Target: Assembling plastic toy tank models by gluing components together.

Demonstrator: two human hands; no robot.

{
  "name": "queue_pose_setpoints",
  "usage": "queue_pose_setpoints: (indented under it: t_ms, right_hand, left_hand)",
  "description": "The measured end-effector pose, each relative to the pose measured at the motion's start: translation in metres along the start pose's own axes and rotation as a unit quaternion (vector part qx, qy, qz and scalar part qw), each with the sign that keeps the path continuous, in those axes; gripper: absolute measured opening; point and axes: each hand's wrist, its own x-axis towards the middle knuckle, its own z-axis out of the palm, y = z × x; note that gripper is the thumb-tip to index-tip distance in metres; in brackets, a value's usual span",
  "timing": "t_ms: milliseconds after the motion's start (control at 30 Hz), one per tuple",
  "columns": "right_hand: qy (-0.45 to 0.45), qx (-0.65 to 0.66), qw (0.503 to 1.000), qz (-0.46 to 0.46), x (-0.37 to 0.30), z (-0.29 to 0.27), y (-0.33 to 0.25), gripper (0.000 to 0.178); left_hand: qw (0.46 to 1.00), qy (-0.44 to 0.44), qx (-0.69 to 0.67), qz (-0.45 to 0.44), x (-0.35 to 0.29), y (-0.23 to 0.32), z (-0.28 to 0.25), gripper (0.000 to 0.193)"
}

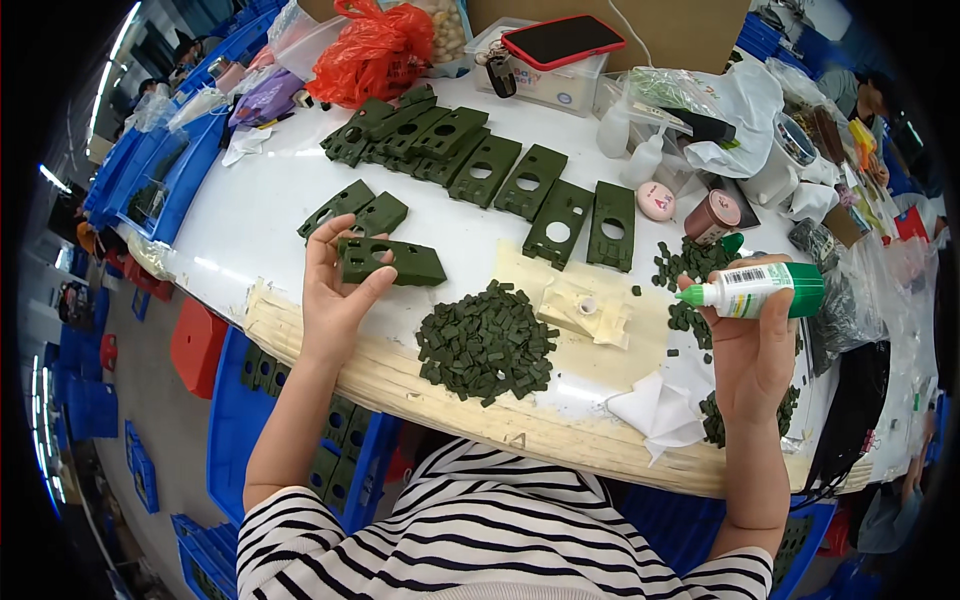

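My left hand (335,305) grips a dark green plastic model hull (415,264) with a round hole, raised over the table's left side. In my right hand (750,360) is a white and green glue bottle (750,290), lying sideways with its green tip pointing left. Between the hands, near the front edge, lies a heap of small green plastic pieces (487,342). Behind it a block wrapped in yellowish tape (585,310) rests on a beige sheet (510,262). Several more green hulls (558,222) stand in a row farther back. Two hulls (382,213) lie just beyond my left hand.
More small pieces (690,262) lie around my right hand, beside a crumpled white tissue (657,410). A pink round tin (656,201), a brown-red jar (712,217) and squeeze bottles (645,158) stand at the back right. A phone (563,41) tops a clear box; a red bag (372,55) sits left.
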Motion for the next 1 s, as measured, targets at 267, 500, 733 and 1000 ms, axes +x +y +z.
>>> queue_pose_setpoints:
  t_ms: [267,500,733,1000]
  right_hand:
    - [-0.043,-0.006,0.999,-0.012,-0.002,0.002,-0.002,0.035]
    - [-0.048,-0.017,0.999,-0.015,-0.005,0.0,-0.005,0.035]
    - [-0.034,-0.022,0.999,-0.028,-0.004,-0.005,-0.005,0.034]
    - [-0.035,-0.024,0.999,-0.028,0.001,-0.009,-0.006,0.033]
  left_hand:
    - [0.904,-0.014,0.417,0.093,-0.012,0.002,-0.013,0.068]
    - [0.797,0.035,0.58,0.163,0.005,-0.004,-0.017,0.064]
    - [0.775,-0.11,0.517,0.346,0.035,0.024,0.054,0.044]
    - [0.732,-0.227,0.566,0.304,0.092,0.0,0.105,0.037]
